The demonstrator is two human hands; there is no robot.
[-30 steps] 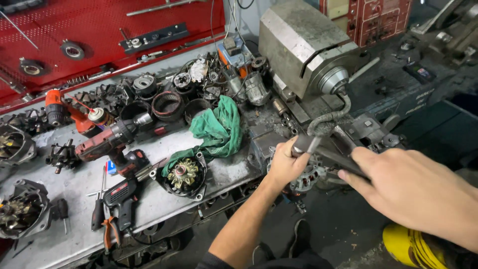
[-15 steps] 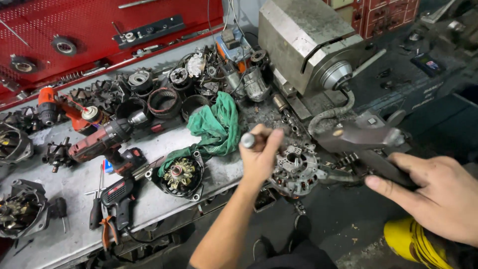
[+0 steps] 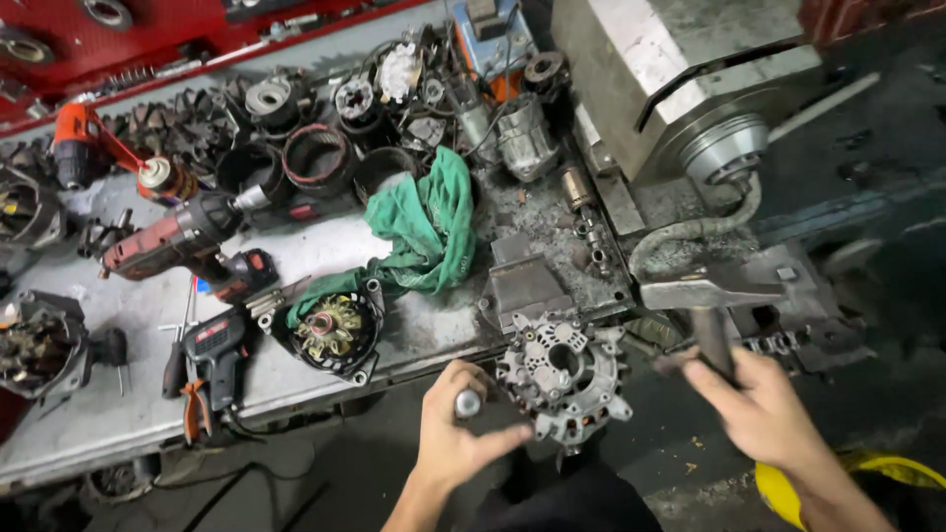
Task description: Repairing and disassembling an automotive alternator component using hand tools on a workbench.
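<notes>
Here, left hand (image 3: 455, 433) fisted on upright steel rod (image 3: 467, 403), right hand (image 3: 759, 409) gripping hammer (image 3: 711, 305), handle upright

Even overhead workshop light, wide-angle head view, with motion blur confined to the hammer.

The pale bench top (image 3: 128, 394) is the brightest area, and the grey machine housing (image 3: 641, 59) shows mild glare on its upper face; shadows under the parts are soft and short, so the light appears diffuse and to come from above. The floor at lower right falls into dimness. The right hand (image 3: 764, 414) and the hammer (image 3: 709, 305) it grips are smeared by motion, whereas the left hand (image 3: 458, 438) and the alternator housing (image 3: 564, 379) stay fairly sharp. Straight edges bow slightly near the frame borders.
</notes>
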